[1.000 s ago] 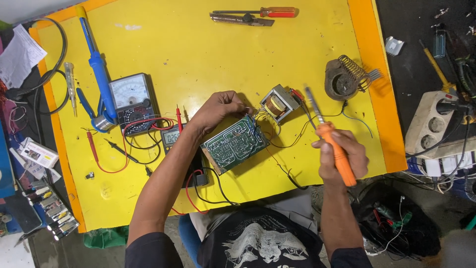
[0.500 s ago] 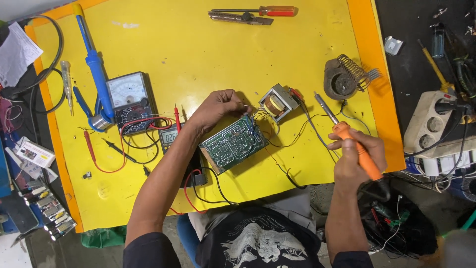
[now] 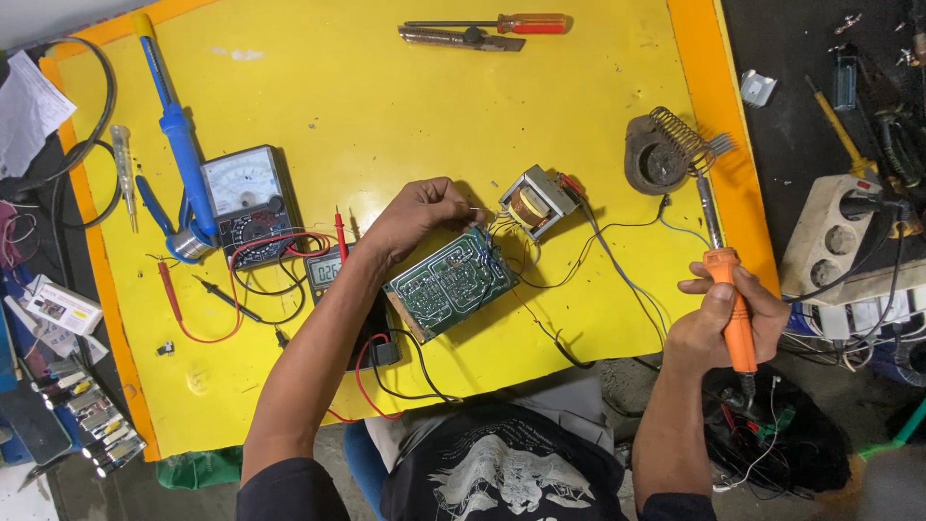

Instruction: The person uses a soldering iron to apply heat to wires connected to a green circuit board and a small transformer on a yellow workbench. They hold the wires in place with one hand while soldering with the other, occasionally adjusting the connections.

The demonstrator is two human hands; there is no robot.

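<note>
Since a moment ago the right hand (image 3: 719, 323) has swung away from the board, carrying the soldering iron (image 3: 725, 275) out toward the right edge of the frame; its tip now points up at the coiled wire stand (image 3: 675, 145) in the upper right, close to the coil but, as far as I can tell, not yet inside it. The grip there is a full fist wrapped around the orange handle. The left hand (image 3: 420, 212) has hardly shifted: its fingers pinch something thin, a wire or component lead, at the upper corner of the green circuit board (image 3: 451, 282), which lies tilted near the middle of the yellow surface (image 3: 386, 87), solder side up. Thin wires run from the board to the small transformer (image 3: 535, 200) just above and to the right of it.

To my eye the joint is finished or paused, and the step in hand is parking the iron. Doing that cleanly calls for lining the hot tip up with the mouth of the coil and sliding it in, clear of the loose wires trailing nearby. An analog meter (image 3: 246, 188) and a small digital meter (image 3: 326, 268) sit left of the board, untouched.
</note>
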